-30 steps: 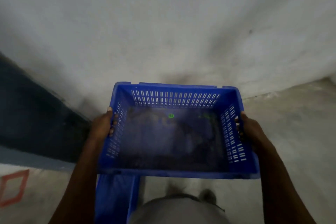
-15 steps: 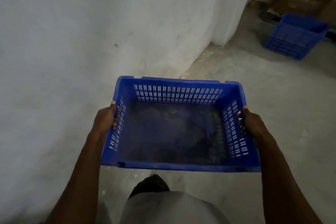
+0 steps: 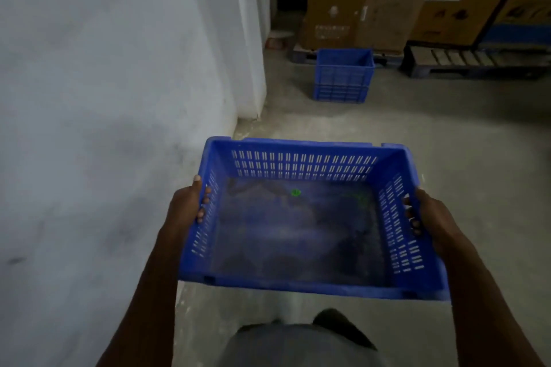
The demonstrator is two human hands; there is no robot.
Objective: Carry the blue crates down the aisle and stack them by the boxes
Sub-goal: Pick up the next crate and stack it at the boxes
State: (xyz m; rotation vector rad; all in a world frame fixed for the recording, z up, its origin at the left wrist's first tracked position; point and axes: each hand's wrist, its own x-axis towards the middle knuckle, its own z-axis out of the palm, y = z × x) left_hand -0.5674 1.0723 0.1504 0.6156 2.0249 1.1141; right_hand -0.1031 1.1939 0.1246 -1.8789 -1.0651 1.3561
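Blue crate (image 3: 301,217) is held level in front of me, off the floor, beside the white wall (image 3: 119,98): my left hand (image 3: 186,205) grips its left side wall, fingers curled through the slots, and my right hand (image 3: 429,217) grips the right side wall likewise. Ahead, a second blue crate (image 3: 343,76) stands on the concrete floor (image 3: 447,134), just before the cardboard boxes (image 3: 387,0) on pallets (image 3: 465,62).

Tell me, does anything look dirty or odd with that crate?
Yes: the carried crate has a grimy, smudged floor with a small green speck on it. Otherwise nothing stands out; both hands hold it level.
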